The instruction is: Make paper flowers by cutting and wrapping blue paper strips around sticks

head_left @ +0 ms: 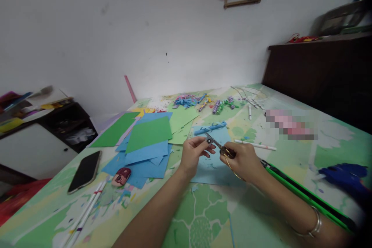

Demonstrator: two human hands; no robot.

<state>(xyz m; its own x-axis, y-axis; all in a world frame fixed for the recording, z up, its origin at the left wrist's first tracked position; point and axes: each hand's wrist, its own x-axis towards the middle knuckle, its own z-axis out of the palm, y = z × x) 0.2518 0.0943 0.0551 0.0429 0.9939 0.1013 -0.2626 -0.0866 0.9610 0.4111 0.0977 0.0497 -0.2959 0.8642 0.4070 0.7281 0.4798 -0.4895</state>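
Note:
My right hand [242, 159] grips a pair of scissors [217, 144], its fingers wrapped round the handles and the blades pointing up and left. Close to the blades, my left hand [197, 153] is closed in a pinch; whatever lies between its fingertips is too small to make out. Beneath both hands is a light blue paper sheet [207, 174] with small blue scraps on it. A rolled blue paper stick [209, 128] with small cut tabs rests just beyond the blades.
Green sheets [149, 131] and blue sheets [139, 164] are stacked left, near a phone [85, 171] and white sticks [84, 213]. Decorated paper rolls [221, 105] and shredded paper [186, 100] lie behind. At right are a green cutter [308, 195] and a blue glue gun [344, 176].

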